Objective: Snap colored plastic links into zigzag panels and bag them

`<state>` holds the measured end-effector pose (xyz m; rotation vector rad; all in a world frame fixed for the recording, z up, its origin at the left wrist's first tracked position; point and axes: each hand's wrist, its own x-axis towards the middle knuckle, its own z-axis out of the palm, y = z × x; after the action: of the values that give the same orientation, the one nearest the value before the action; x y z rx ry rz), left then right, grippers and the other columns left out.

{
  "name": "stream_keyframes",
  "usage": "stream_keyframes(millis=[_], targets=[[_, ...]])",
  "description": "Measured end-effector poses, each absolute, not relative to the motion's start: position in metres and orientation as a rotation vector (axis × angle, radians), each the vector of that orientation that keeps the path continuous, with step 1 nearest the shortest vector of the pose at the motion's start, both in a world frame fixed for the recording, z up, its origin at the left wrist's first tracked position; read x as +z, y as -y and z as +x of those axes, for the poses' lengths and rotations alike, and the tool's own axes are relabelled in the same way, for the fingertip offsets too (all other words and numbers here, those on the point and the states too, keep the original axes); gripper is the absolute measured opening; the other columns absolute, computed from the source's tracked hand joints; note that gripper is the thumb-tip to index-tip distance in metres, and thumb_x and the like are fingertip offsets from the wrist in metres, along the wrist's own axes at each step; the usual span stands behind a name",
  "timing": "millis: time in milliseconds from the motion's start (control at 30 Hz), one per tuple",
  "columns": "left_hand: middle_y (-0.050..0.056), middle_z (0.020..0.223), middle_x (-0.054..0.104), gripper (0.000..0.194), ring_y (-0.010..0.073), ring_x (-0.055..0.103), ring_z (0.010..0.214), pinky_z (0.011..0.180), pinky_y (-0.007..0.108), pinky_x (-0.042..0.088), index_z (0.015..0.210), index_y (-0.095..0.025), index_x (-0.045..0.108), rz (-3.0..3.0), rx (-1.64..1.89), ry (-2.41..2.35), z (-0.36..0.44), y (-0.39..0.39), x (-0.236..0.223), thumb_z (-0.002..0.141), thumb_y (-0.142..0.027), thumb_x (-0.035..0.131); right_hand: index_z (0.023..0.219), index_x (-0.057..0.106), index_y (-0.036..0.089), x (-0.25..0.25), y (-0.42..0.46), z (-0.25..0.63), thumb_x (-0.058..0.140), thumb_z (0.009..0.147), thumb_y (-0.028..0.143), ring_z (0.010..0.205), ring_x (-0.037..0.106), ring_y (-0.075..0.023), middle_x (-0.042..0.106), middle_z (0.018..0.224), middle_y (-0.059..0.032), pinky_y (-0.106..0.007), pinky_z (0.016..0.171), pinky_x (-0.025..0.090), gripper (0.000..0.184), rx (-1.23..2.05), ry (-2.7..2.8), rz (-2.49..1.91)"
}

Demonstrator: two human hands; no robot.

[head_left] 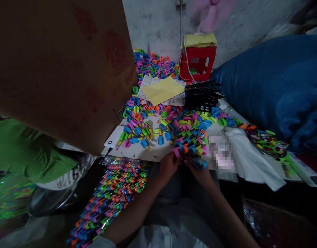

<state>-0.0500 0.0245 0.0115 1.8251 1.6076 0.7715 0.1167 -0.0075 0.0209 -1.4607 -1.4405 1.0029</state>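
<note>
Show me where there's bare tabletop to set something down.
A narrow strip of white tabletop looks bare, between the loose multicoloured plastic pieces and the front edge, beside the left hand. It's crowded around the yellow paper sheet.

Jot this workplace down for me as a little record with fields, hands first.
Left hand: beside a small pink plastic piece
Right hand: at a blue plastic piece; grip unclear
Table: white top, many multicoloured plastic pieces
Behind: yellow paper sheet, red plastic stool
Far left: brown cardboard
Far right: large, bulging blue bag
</note>
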Motion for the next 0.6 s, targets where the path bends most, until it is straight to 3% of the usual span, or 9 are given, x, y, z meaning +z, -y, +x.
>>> stream_keyframes(millis=[133, 467, 600], targets=[[0.004, 0.075, 0.067, 0.018, 0.0177, 0.061, 0.069, 0.062, 0.025, 0.039, 0.090, -0.017, 0.068, 1.870, 0.767, -1.617, -0.046, -0.025, 0.014, 0.083, -0.032, 0.062, 0.098, 0.072, 0.025, 0.013, 0.001, 0.115, 0.059, 0.082, 0.046, 0.098, 0.066, -0.0242, 0.074, 0.102, -0.0043, -0.041, 0.092, 0.051, 0.030, 1.036, 1.481, -1.456], [0.006, 0.077, 0.068, 0.010, 0.0208, 0.062, 0.074, 0.069, 0.028, 0.043, 0.084, -0.017, 0.069, 2.023, 0.801, -1.518, -0.046, -0.031, 0.008, 0.077, -0.022, 0.064, 0.098, 0.073, 0.025, 0.007, -0.001, 0.122, 0.057, 0.082, 0.043, 0.102, 0.067, -0.0274, 0.074, 0.103, -0.0055, -0.043, 0.089, 0.053, 0.029, 0.827, 1.669, -1.480], [0.007, 0.094, 0.070, 0.024, 0.0210, 0.064, 0.087, 0.075, 0.029, 0.047, 0.103, -0.018, 0.067, 1.992, 0.836, -1.481, -0.050, -0.030, 0.005, 0.080, -0.020, 0.062, 0.103, 0.072, 0.026, 0.006, -0.005, 0.121, 0.056, 0.083, 0.046, 0.102, 0.066, -0.0278, 0.074, 0.105, -0.0060, -0.044, 0.089, 0.052, 0.033, 0.838, 1.710, -1.551]])
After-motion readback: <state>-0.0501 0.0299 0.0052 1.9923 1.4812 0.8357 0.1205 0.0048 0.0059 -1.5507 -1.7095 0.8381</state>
